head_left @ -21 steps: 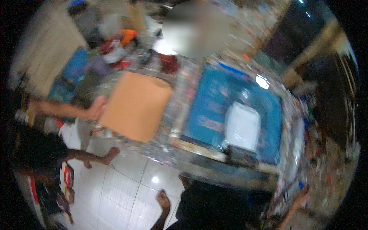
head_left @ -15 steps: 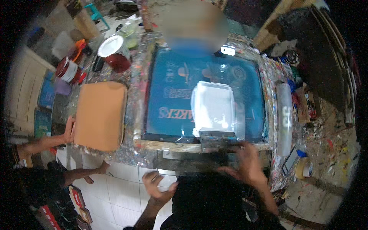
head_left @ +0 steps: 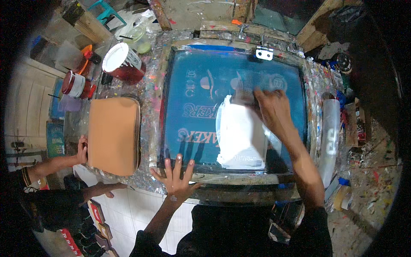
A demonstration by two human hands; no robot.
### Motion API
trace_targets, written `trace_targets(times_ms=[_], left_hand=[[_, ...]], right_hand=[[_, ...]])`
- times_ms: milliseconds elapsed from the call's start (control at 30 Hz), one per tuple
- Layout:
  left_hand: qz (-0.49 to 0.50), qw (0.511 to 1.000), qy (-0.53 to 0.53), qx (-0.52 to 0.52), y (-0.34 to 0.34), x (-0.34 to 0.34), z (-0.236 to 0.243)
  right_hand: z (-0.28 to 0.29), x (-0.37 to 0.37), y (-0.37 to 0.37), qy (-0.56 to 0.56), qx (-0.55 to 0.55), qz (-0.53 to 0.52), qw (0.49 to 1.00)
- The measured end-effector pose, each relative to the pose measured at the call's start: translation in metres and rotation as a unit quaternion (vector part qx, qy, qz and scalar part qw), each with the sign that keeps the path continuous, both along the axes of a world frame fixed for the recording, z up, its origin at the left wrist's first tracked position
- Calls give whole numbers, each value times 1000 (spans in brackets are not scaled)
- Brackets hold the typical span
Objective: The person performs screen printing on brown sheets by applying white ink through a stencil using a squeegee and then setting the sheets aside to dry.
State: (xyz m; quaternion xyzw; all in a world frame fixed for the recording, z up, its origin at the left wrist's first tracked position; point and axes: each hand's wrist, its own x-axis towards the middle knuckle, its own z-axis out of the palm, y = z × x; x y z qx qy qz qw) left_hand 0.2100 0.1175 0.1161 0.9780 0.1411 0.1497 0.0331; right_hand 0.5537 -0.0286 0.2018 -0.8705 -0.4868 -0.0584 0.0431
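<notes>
A blue printing screen [head_left: 197,88] in a wooden frame lies on the paint-spattered bench, with a broad patch of white ink [head_left: 239,141] on its right half. My right hand [head_left: 272,103] grips a dark squeegee [head_left: 246,97] at the top of that white patch, its fingers closed round it. My left hand [head_left: 176,180] has its fingers spread over the screen's front edge, left of the ink. At the left, a stack of tan sheets [head_left: 112,135] lies on the bench.
Paint tubs [head_left: 132,68] and cups stand at the back left. Another person's hand [head_left: 82,152] touches the tan stack, and a second hand [head_left: 108,191] hangs below. A grey roll [head_left: 329,137] lies right of the screen. A metal clamp [head_left: 264,53] sits on the back frame.
My left hand has risen onto the screen's front frame. My right hand has moved from the front edge up to the back of the white ink, with the squeegee.
</notes>
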Motion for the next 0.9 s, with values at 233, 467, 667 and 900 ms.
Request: trace_targets(times_ms=[233, 467, 667, 900], left_hand=[[7, 994, -52, 93, 0, -9, -20], [-34, 984, -71, 161, 5, -6, -11], [-44, 970, -139, 195, 2, 3, -15], [-16, 945, -238, 223, 5, 7, -12]], right_hand=[[-6, -70, -36, 40, -16, -4, 999], [-4, -139, -68, 72, -12, 26, 997], [1, -154, -77, 62, -61, 30, 996], [2, -193, -68, -73, 104, -93, 988]])
